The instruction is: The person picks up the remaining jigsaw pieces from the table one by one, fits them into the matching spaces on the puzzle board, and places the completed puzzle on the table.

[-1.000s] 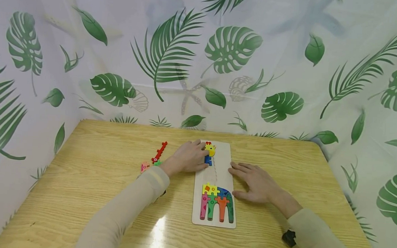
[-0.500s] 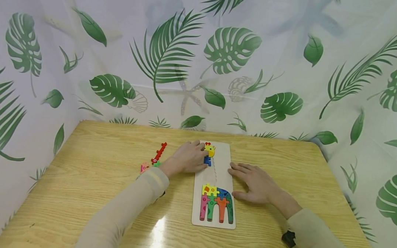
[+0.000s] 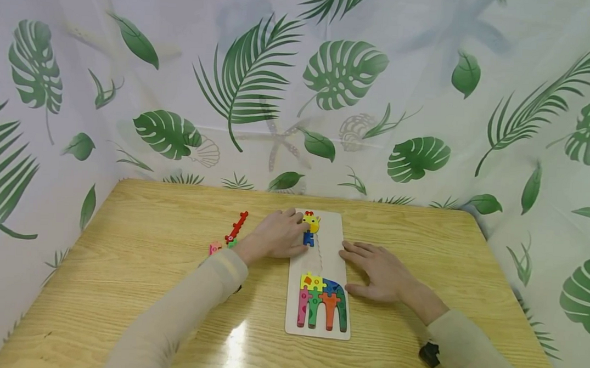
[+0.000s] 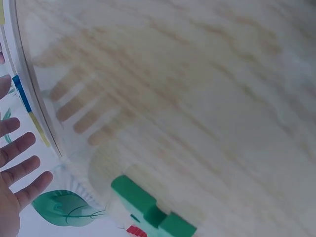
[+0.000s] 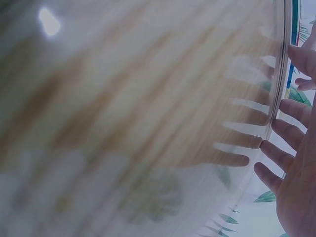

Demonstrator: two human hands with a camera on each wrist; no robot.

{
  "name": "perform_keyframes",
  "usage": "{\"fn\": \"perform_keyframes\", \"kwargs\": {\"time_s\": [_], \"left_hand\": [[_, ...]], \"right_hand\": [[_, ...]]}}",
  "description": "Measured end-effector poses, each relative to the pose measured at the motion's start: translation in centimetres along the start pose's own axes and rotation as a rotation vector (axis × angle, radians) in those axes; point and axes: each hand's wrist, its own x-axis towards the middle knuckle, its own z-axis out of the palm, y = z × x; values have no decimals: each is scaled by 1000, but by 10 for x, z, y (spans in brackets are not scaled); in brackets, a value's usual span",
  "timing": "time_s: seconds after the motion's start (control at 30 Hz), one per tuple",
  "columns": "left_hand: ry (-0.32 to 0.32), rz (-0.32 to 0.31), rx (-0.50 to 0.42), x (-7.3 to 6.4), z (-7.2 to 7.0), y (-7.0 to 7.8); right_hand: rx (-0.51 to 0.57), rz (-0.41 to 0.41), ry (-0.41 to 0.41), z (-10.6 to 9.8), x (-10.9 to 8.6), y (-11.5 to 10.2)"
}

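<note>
A pale wooden giraffe puzzle board (image 3: 329, 251) lies upright before me. Near its top sit a yellow giraffe-head piece (image 3: 313, 222) and a blue piece (image 3: 308, 239) just below it. My left hand (image 3: 279, 235) reaches over the board's left edge, fingertips at the head and blue piece. In the left wrist view its fingers (image 4: 19, 148) are spread and fairly straight. My right hand (image 3: 377, 270) lies along the board's right edge. Its fingers (image 5: 281, 131) are extended at that edge in the right wrist view. Body and leg pieces (image 3: 322, 297) fill the lower part.
Left of the board lie a long red piece (image 3: 237, 227), a pink piece (image 3: 215, 248) and a green piece (image 4: 153, 212), partly hidden by my left wrist in the head view. A leaf-patterned cloth (image 3: 279, 95) rises behind the wooden table (image 3: 122, 286).
My left hand has drawn back slightly to the left, showing more of the giraffe head's face. The blue piece shows a little further left. My right hand has stayed put.
</note>
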Motion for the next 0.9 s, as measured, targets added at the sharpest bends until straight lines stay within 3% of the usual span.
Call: {"fn": "perform_keyframes", "kwargs": {"time_s": [0.5, 0.9], "left_hand": [[-30, -8, -2, -16, -14, -6], [-28, 25, 7, -24, -20, -16]], "right_hand": [[-9, -17, 13, 2, -2, 3], [-17, -7, -16, 0, 0, 3]]}}
